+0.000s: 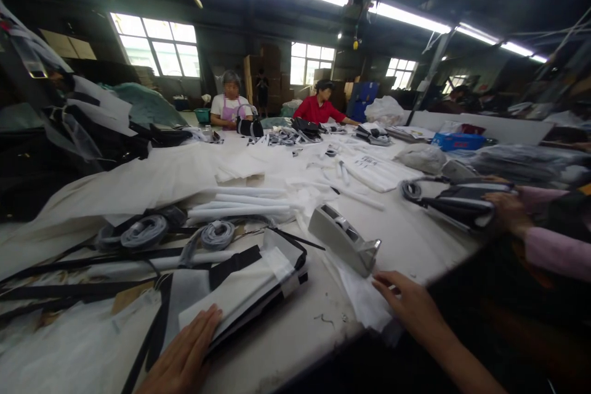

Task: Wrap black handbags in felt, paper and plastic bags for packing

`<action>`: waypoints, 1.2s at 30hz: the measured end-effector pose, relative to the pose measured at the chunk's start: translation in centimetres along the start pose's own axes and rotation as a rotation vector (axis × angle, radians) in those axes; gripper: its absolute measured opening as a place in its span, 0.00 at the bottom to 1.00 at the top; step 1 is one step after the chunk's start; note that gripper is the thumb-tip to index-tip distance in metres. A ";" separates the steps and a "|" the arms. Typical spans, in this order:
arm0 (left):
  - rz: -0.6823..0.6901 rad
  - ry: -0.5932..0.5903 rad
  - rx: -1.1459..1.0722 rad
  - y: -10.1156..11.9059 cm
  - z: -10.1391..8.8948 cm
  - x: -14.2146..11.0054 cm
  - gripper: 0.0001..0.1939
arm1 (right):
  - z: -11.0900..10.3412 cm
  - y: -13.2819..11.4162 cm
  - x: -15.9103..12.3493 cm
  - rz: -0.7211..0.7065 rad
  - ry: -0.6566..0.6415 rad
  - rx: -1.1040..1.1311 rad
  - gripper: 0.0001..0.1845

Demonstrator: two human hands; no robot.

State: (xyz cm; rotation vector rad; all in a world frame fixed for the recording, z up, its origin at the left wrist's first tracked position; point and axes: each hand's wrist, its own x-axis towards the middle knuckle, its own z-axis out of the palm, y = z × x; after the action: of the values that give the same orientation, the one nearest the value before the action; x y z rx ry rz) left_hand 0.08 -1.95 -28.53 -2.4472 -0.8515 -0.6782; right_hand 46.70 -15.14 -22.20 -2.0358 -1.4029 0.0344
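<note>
My left hand (191, 345) lies with fingers stretched out on a folded black bag (272, 295), pressing the sheet of white paper (240, 295) that covers its top. A pale strip wraps over the bag's far end. Beside the cutting end of a grey tape dispenser (344, 239), my right hand (409, 301) is closed in a pinch. What its fingertips hold, if anything, is too small to make out. Thin white wrapping sheet (364, 301) lies under the dispenser and hangs over the table edge.
Coiled grey straps (217, 234) and white paper rolls (244, 202) lie beyond the bag. Clear plastic bags (69, 345) are at the lower left. At right, a co-worker's hands (508, 212) hold another black bag (466, 200). Two people sit across the table.
</note>
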 end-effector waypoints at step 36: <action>-0.093 -0.007 -0.034 1.3 -0.7 0.1 0.30 | 11.3 -15.0 -10.1 -0.503 -0.052 0.225 0.11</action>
State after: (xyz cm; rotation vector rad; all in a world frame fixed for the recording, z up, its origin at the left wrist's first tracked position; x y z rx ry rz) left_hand 0.83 -3.24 -28.27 -2.4541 -0.9690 -0.7237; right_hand 25.82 -14.85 -26.51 -1.4684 -1.8180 0.0271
